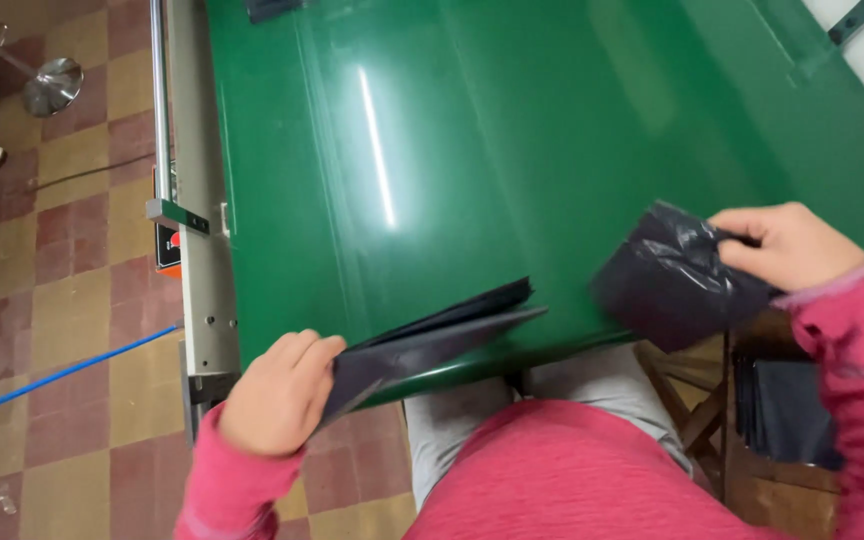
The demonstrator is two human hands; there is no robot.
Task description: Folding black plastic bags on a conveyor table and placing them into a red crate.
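A: So, what's being held at the bench's near edge?

B: Flat stack of dark bags is pinched by left hand; one crumpled bag is gripped by right hand, kept apart, probably for separating.

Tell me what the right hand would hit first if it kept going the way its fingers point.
The right hand points left; past the crumpled dark bag it grips, probably only bare green table, though depth is unclear.
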